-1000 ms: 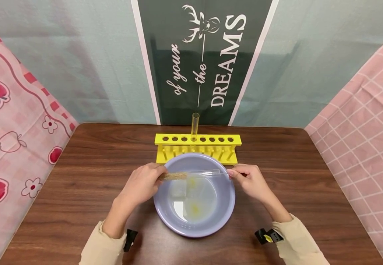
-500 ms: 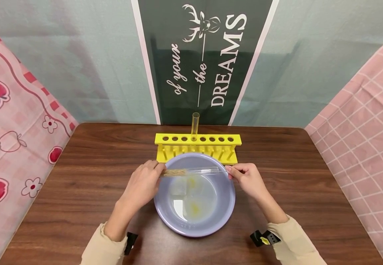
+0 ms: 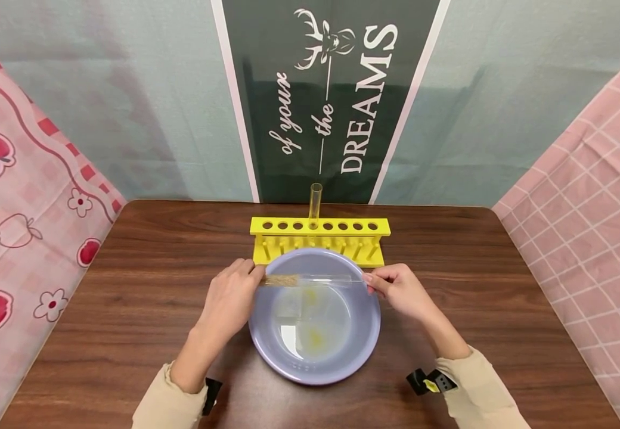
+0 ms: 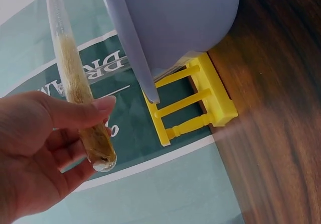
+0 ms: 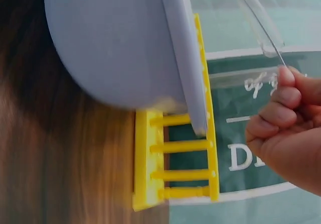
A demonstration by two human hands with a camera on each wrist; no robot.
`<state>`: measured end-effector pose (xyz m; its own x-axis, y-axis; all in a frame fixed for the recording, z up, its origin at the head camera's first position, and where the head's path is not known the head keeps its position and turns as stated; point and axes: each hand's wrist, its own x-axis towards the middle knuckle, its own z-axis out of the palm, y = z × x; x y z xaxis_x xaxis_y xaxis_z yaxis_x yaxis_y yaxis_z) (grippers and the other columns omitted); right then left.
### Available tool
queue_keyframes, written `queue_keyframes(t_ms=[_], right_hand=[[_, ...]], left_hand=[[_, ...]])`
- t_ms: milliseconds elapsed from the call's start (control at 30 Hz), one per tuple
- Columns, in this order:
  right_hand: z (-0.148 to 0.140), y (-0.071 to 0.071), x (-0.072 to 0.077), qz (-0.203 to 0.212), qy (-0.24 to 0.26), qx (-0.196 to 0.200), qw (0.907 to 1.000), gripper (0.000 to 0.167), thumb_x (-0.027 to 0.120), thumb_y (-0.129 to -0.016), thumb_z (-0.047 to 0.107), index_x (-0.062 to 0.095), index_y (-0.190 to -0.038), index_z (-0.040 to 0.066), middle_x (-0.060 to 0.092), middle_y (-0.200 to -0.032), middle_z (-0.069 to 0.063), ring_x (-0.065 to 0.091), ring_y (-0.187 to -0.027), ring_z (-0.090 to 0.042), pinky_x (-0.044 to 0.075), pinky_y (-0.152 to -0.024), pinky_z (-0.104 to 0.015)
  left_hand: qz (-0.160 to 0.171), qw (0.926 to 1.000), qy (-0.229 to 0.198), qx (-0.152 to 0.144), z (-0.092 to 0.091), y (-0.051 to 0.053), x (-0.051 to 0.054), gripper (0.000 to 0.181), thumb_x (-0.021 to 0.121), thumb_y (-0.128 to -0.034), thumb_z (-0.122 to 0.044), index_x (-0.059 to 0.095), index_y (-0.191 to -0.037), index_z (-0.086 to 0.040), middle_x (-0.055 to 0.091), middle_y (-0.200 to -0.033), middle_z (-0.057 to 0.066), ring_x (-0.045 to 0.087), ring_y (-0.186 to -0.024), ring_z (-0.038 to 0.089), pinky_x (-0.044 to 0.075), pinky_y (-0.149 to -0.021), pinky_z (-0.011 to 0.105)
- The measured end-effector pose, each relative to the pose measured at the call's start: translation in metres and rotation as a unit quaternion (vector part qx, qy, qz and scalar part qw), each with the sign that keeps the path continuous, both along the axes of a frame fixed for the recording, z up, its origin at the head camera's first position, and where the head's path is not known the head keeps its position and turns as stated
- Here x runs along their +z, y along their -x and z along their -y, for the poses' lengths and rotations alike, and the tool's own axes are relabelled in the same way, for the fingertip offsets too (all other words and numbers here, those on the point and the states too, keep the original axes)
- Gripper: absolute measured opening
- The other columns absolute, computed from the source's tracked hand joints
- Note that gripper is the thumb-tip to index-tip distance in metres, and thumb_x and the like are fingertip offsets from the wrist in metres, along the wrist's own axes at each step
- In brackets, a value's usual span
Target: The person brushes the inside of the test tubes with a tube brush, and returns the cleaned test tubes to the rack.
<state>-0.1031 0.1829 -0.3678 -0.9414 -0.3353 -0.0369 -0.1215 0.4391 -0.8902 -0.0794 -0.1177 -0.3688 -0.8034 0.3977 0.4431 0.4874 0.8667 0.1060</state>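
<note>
My left hand [image 3: 231,301] grips the rounded closed end of a clear glass test tube [image 3: 331,279], lying roughly level above the lavender basin [image 3: 314,376]. Inside the tube sit the tan bristles of a test tube brush [image 3: 284,280]. In the left wrist view the bristles [image 4: 75,76] fill the tube down towards its closed end, thumb on one side and fingers on the other. My right hand [image 3: 403,292] pinches the brush's thin wire handle [image 5: 273,45] just outside the tube's open mouth. Cloudy water with yellowish patches shows in the basin.
Behind the basin stands a yellow test tube rack [image 3: 321,232], its base partly hidden by the rim. Another clear test tube [image 3: 315,205] stands upright in it. Everything rests on a dark wooden table [image 3: 154,286], with hanging cloths at the back and sides.
Both hands have shifted slightly left with the tube and brush. The tube tilted up a little towards the right half a second ago and now lies about level.
</note>
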Motion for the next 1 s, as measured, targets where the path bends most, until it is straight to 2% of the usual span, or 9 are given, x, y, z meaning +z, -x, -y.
queue_keyframes(t_ms=[100,200,333,567,700,800,867,900,1000], right_hand=[[-0.004,0.002,0.000,-0.037,-0.031,0.031,0.9983,0.023,0.059,-0.088,0.010,0.062,-0.067,0.002,0.039,-0.052,0.001,0.036,-0.049,-0.010,0.031,-0.046,-0.024],[-0.006,0.004,0.000,-0.081,-0.049,0.042,0.9947,0.020,0.061,-0.086,0.009,0.063,-0.067,0.005,0.045,-0.055,0.001,0.040,-0.053,-0.010,0.034,-0.049,-0.024],[-0.008,0.007,-0.003,-0.160,-0.060,0.049,0.9841,0.016,0.064,-0.083,0.006,0.065,-0.067,0.008,0.052,-0.058,-0.001,0.044,-0.055,-0.008,0.036,-0.049,-0.023],[-0.010,0.012,-0.007,-0.323,-0.023,0.088,0.9419,0.017,0.069,-0.073,-0.006,0.064,-0.068,0.009,0.051,-0.061,0.007,0.045,-0.060,-0.008,0.035,-0.054,-0.017],[-0.011,0.015,-0.012,-0.376,-0.015,0.102,0.9207,0.018,0.070,-0.069,-0.009,0.063,-0.069,0.008,0.051,-0.060,0.003,0.045,-0.063,-0.009,0.034,-0.060,-0.019],[-0.013,0.016,-0.015,-0.399,-0.022,0.099,0.9115,0.019,0.071,-0.066,-0.009,0.063,-0.069,0.008,0.051,-0.061,0.000,0.045,-0.064,-0.010,0.034,-0.062,-0.020],[-0.012,0.016,-0.015,-0.396,-0.018,0.092,0.9136,0.021,0.071,-0.066,-0.011,0.064,-0.070,0.008,0.052,-0.062,0.001,0.046,-0.064,-0.010,0.034,-0.061,-0.019],[-0.011,0.015,-0.015,-0.387,-0.016,0.086,0.9181,0.022,0.070,-0.066,-0.012,0.063,-0.069,0.009,0.051,-0.061,0.001,0.045,-0.062,-0.010,0.033,-0.059,-0.018],[-0.004,0.005,0.000,-0.307,0.001,0.065,0.9494,0.023,0.066,-0.071,-0.015,0.061,-0.065,0.008,0.050,-0.058,0.000,0.043,-0.056,-0.009,0.034,-0.052,-0.018]], left_hand=[[0.021,0.9998,0.003,-0.005,0.000,0.000,0.001,0.017,0.067,-0.0693,0.011,0.064,-0.079,-0.003,0.055,-0.071,0.006,0.054,-0.067,0.023,0.043,-0.048,0.033],[0.046,0.9989,0.001,-0.011,0.002,0.001,0.002,0.021,0.068,-0.0653,0.011,0.062,-0.075,-0.006,0.055,-0.069,0.003,0.055,-0.067,0.021,0.042,-0.046,0.034],[0.069,0.9974,-0.006,-0.020,0.004,0.004,0.007,0.025,0.070,-0.0613,0.011,0.061,-0.072,-0.009,0.053,-0.066,-0.001,0.055,-0.065,0.019,0.042,-0.048,0.034],[0.094,0.9952,-0.015,-0.025,0.007,0.006,0.012,0.026,0.073,-0.0619,0.008,0.066,-0.079,-0.009,0.057,-0.072,-0.001,0.057,-0.068,0.019,0.044,-0.053,0.034],[0.108,0.9935,-0.020,-0.027,0.009,0.006,0.011,0.025,0.072,-0.0632,0.008,0.065,-0.078,-0.010,0.059,-0.073,-0.002,0.057,-0.068,0.018,0.044,-0.053,0.033],[0.118,0.9922,-0.026,-0.030,0.010,0.007,0.010,0.024,0.072,-0.0640,0.007,0.064,-0.077,-0.011,0.059,-0.073,-0.002,0.056,-0.067,0.017,0.043,-0.053,0.032],[0.120,0.9918,-0.030,-0.031,0.010,0.007,0.009,0.023,0.072,-0.0642,0.006,0.065,-0.078,-0.011,0.059,-0.074,-0.002,0.056,-0.067,0.017,0.043,-0.054,0.033],[0.120,0.9917,-0.032,-0.031,0.011,0.007,0.009,0.023,0.072,-0.0642,0.007,0.065,-0.078,-0.011,0.059,-0.073,-0.002,0.056,-0.067,0.017,0.043,-0.054,0.033],[0.114,0.9923,-0.038,-0.029,0.011,0.006,0.008,0.024,0.073,-0.0639,0.007,0.065,-0.080,-0.010,0.059,-0.074,-0.002,0.057,-0.069,0.017,0.044,-0.055,0.034]])
